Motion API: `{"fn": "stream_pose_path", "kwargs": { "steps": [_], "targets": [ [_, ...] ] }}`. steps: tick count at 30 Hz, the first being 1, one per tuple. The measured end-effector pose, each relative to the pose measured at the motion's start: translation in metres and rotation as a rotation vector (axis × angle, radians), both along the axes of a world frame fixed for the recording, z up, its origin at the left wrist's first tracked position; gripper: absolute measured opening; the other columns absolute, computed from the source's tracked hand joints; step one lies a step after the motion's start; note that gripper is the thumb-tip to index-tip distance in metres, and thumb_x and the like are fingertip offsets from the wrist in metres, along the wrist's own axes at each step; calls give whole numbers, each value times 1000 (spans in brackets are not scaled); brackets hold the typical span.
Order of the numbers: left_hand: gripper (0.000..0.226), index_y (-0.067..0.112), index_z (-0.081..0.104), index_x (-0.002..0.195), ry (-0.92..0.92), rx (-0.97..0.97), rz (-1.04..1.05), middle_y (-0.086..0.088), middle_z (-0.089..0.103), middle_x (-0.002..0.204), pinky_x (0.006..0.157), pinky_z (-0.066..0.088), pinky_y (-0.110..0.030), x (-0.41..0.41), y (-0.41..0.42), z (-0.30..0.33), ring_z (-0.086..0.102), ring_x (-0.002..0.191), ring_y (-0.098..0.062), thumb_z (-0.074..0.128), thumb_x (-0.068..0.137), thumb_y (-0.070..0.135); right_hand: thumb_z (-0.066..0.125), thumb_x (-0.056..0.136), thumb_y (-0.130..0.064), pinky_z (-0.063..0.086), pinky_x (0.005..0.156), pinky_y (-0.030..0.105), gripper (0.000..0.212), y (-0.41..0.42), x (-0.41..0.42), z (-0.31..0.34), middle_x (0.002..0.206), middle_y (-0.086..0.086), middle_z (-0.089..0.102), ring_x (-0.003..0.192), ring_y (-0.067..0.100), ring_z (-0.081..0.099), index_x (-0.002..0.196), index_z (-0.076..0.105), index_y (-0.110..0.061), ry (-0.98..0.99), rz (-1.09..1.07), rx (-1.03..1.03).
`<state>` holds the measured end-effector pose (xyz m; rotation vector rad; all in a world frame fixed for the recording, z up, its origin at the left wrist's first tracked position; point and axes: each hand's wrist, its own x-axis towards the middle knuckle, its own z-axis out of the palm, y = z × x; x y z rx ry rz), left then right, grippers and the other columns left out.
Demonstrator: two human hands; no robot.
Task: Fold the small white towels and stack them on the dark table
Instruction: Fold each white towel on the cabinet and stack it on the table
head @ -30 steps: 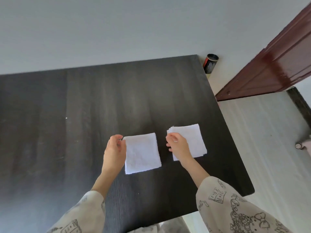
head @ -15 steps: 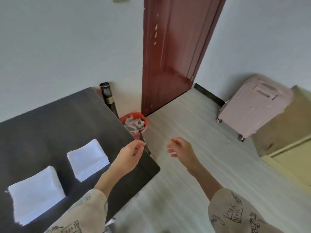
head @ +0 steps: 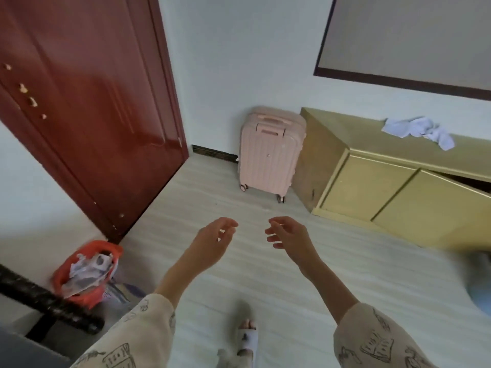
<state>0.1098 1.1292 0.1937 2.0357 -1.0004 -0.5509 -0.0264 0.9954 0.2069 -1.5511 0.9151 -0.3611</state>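
A loose heap of white towels (head: 421, 130) lies crumpled on top of the yellow cabinet (head: 398, 187) at the right, well beyond my reach. My left hand (head: 212, 241) and my right hand (head: 289, 235) hover side by side over the pale floor, both empty with fingers apart and slightly curled. Only the dark table's edge (head: 47, 305) shows at the lower left; the folded towels on it are out of view.
A pink suitcase (head: 269, 152) stands against the wall between the red-brown door (head: 87, 102) and the cabinet. A red bin (head: 85, 272) full of paper sits by the table's corner. My slippered foot (head: 245, 338) is on the floor below.
My view has swung right, from the table with its two folded towels to the room. Both hands left the towels and now hang empty over the floor.
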Motion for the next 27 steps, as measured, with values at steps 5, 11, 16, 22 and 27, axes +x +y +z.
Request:
{"fn": "stream_pose_path", "kwargs": {
  "steps": [5, 11, 16, 22, 27],
  "targets": [
    [17, 15, 59, 105, -25, 2, -172, 9, 60, 93, 68, 41, -3, 5, -148, -9, 57, 78, -2, 47, 95, 15, 50, 95, -17, 51, 70, 28, 16, -130, -10, -10, 87, 4, 68, 77, 18, 64, 106, 60, -11, 8, -149, -15],
    [19, 14, 60, 107, -16, -17, -253, 5, 62, 96, 74, 43, -16, 19, -325, 7, 60, 84, -13, 46, 95, 16, 50, 95, -18, 50, 71, 29, 15, -286, -8, 6, 84, 1, 67, 76, 17, 63, 105, 60, -12, 0, -259, -34],
    [23, 13, 59, 111, -32, 16, -393, 5, 61, 99, 75, 43, -14, 9, -455, 14, 61, 90, -13, 44, 96, 19, 49, 96, -17, 52, 72, 30, 16, -396, -31, 4, 87, 3, 68, 78, 17, 64, 107, 60, -12, 5, -378, -25],
    [24, 10, 57, 114, -19, 81, -422, 0, 62, 105, 67, 40, -8, -6, -595, -8, 56, 85, -11, 41, 98, 18, 49, 96, -17, 52, 74, 30, 16, -533, -59, -16, 89, 3, 68, 79, 16, 64, 106, 60, -14, 6, -425, 30],
    [21, 13, 58, 111, 51, 115, -369, 1, 61, 99, 73, 47, -20, -41, -714, -22, 61, 92, -18, 43, 97, 16, 48, 96, -17, 50, 68, 26, 16, -654, -92, -27, 88, 2, 68, 76, 14, 63, 106, 60, -12, 25, -415, 69]
  ]
}}
